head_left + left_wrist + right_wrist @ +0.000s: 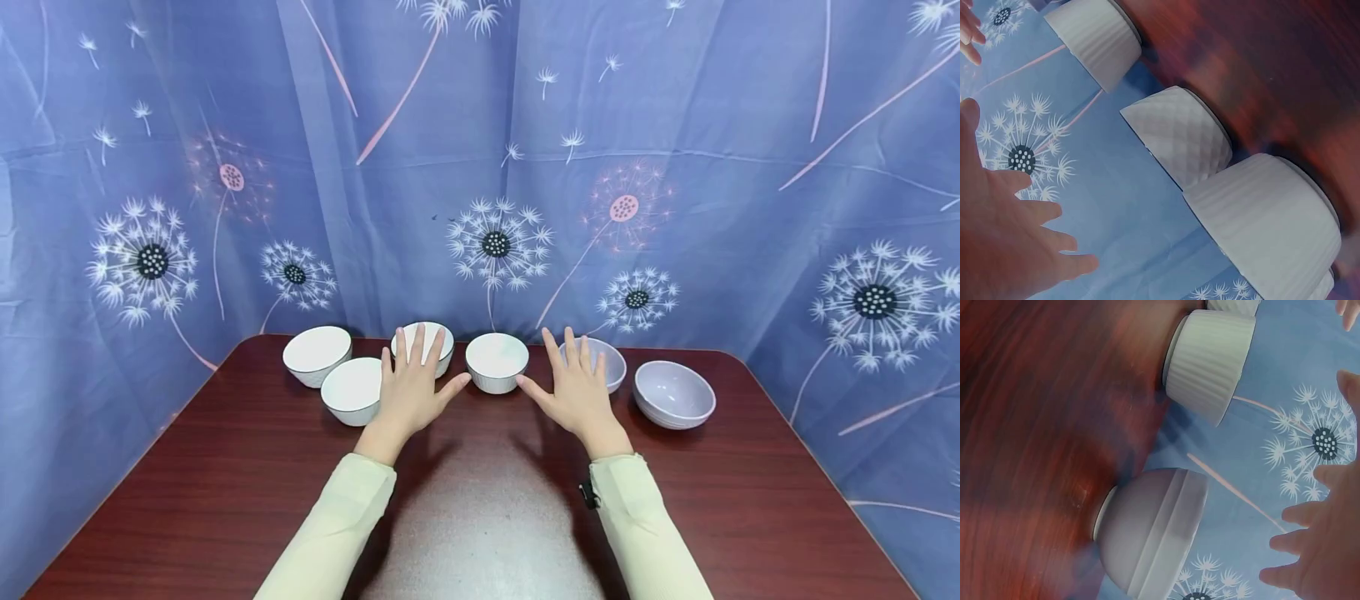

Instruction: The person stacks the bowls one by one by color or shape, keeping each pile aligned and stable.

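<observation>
Both hands are held over the table with fingers spread and nothing in them. In the head view my left hand (411, 396) is in front of a white bowl with a dark rim (442, 360), partly hiding it, and beside another white bowl (351, 392). My right hand (576, 398) partly covers a greyish bowl (611, 367). Between the hands stands a white ribbed bowl (497, 363). The left wrist view shows a diamond-patterned bowl (1179, 134) and a ribbed bowl (1272, 225) near the left hand (1010, 237). In the right wrist view, a smooth greyish bowl (1154, 531) sits below the right hand (1322, 537).
A further white bowl (317, 354) stands at the back left, and a greyish-lilac bowl (673, 395) at the right. The dark red wooden table (480, 517) reaches back to a blue dandelion-print curtain (405, 208). A small black object (588, 495) is at the right cuff.
</observation>
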A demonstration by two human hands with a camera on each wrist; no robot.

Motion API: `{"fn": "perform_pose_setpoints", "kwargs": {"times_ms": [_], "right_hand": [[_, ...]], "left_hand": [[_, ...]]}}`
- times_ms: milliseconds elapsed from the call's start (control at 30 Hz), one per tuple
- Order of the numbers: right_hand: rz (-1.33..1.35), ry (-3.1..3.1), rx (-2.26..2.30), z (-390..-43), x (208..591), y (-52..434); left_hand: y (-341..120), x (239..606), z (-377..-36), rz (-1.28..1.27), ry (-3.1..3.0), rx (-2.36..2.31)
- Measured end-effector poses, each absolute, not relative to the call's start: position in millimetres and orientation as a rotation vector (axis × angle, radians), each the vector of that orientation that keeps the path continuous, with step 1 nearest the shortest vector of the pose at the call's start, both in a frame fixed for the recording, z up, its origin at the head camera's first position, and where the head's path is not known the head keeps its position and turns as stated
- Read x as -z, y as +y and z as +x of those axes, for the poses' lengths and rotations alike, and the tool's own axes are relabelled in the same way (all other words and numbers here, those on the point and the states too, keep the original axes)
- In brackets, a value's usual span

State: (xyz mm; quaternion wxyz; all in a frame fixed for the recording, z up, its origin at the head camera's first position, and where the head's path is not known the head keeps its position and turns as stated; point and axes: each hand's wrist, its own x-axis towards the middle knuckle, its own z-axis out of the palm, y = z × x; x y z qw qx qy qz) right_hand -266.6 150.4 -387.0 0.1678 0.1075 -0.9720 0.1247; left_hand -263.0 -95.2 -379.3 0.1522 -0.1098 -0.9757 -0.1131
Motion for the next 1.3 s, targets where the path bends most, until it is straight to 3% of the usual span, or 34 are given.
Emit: {"fn": "perform_pose_setpoints", "kwargs": {"times_ms": [1300], "right_hand": [[0.652,-2.516,-0.885,-293,377,124]], "left_hand": [[-157,354,-260,-0.296,-2.561,0.924]]}}
